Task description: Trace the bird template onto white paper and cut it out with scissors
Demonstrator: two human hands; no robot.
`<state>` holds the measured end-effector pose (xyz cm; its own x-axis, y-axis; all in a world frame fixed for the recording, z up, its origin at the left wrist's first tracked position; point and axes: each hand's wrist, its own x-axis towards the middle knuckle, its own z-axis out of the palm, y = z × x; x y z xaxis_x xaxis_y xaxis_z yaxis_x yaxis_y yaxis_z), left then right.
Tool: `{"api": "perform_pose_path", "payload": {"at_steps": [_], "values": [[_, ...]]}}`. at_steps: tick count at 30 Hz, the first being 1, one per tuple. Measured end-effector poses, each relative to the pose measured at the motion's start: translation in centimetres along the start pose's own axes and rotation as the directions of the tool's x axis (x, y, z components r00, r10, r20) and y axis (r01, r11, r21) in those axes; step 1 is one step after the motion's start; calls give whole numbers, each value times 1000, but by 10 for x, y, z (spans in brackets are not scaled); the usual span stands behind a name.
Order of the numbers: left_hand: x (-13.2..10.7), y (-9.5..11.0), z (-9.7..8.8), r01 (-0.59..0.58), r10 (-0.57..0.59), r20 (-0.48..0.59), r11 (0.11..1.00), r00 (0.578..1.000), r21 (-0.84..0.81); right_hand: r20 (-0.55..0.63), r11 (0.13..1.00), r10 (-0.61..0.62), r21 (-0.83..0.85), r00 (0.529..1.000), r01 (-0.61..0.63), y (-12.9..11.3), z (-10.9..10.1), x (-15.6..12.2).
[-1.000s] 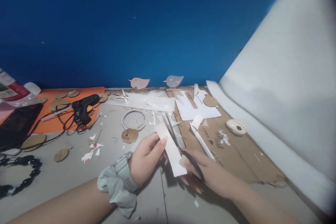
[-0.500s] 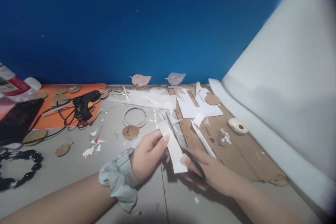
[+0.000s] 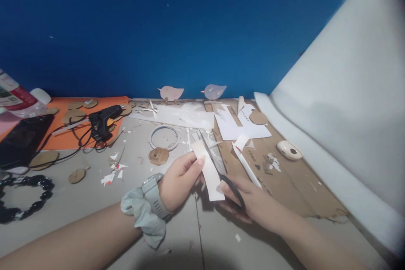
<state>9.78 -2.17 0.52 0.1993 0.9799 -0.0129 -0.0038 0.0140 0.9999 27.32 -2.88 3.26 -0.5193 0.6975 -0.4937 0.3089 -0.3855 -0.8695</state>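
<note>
A strip of white paper [image 3: 210,179] is pinched in my left hand [image 3: 182,177], thumb on top, the other fingers mostly hidden beneath. My right hand [image 3: 249,200] is closed round the black handle of a pair of scissors [image 3: 234,190]. The blades point up and away, lying along the paper's right edge. Whether the blades are parted is hard to make out. A watch and a pale scrunchie circle my left wrist. Just beyond the hands lie a roll of tape [image 3: 164,138] and a small cardboard piece [image 3: 158,156].
At left, a black glue gun [image 3: 104,122] with its cord rests on orange paper [image 3: 63,133], near a bottle [image 3: 17,97] and a beaded bracelet [image 3: 27,198]. Two paper birds [image 3: 171,93] stand by the blue wall. Brown cardboard [image 3: 294,190] and a white oval object [image 3: 289,150] are at right.
The view has shifted slightly. The lower end of the paper strip has tilted up a little, and the scissors stay along its right edge. Both hands keep their hold.
</note>
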Motion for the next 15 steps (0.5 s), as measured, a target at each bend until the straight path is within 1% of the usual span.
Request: {"api": "perform_pose_path", "payload": {"at_steps": [5,7,11,13,15], "values": [[0,1,0,-2,2,-4,1000,1000,-28,47,998,-64,-7,997,65,2,-1,4],[0,2,1,-4,3,-9,1000,1000,-27,57,998,-59,2,997,59,4,-2,5],[0,3,1,-17,17,-43,1000,999,-6,-2,1000,1,18,1000,-1,1,-5,6],[0,3,1,-38,39,-55,999,998,20,-27,1000,-7,10,1000,7,-3,-7,5],[0,3,0,-75,81,-71,994,994,77,-47,999,-50,-14,998,49,-7,-8,4]]}}
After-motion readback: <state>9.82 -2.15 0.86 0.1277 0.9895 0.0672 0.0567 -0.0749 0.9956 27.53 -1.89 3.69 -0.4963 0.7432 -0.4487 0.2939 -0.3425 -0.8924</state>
